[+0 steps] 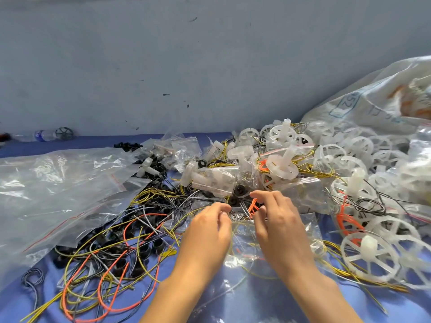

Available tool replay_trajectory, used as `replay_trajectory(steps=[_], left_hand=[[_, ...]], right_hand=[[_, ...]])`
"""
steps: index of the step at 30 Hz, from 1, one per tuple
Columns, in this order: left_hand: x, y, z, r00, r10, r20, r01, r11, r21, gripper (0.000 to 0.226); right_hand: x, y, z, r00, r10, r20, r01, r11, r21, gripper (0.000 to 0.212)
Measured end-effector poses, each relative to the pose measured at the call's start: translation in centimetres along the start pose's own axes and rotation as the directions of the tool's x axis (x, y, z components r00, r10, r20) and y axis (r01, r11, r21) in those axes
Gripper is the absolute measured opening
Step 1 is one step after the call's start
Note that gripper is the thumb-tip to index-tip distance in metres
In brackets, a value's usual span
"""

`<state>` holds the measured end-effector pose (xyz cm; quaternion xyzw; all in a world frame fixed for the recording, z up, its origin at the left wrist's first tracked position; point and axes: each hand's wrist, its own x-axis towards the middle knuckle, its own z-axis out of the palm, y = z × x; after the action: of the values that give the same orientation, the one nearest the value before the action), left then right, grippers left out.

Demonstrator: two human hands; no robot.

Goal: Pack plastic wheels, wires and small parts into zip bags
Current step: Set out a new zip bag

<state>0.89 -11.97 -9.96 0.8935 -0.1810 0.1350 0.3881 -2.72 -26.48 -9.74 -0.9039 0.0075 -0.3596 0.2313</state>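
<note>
A clear zip bag [305, 229] lies flat at the middle of the blue cover [88, 142]. A wall [163, 66] closes off the far side beyond it. To its left are large clear bags [58, 190] and a tangle of loose wires [112, 259]. To its right white plastic wheels [368, 259] are heaped against a woven sack [373, 96], so little room is left. The hands are close together at the bag's mouth. The left hand [207, 231] pinches its lip, and the right hand [277, 222] curls round an orange wire [252, 207] there.
</note>
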Motion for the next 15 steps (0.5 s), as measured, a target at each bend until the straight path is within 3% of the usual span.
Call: replay_trajectory(steps=[6,10,15], left_hand=[[1.2,-0.9,-0.6,0.993,-0.11,-0.039,0.106,0.989,-0.102,0.024],[1.0,-1.5,-0.9,0.991,-0.122,-0.054,0.113,0.981,-0.157,0.023],[0.5,-2.4,-1.6,0.986,-0.137,-0.09,0.121,0.979,-0.167,0.032]], right_hand=[[0.8,0.4,1.3,0.969,0.178,0.17,-0.171,0.984,-0.052,0.041],[0.9,0.3,2.6,0.921,0.277,0.273,-0.219,0.95,-0.225,0.039],[1.3,-0.2,3.7,0.895,0.343,0.284,-0.23,0.902,-0.365,0.037]])
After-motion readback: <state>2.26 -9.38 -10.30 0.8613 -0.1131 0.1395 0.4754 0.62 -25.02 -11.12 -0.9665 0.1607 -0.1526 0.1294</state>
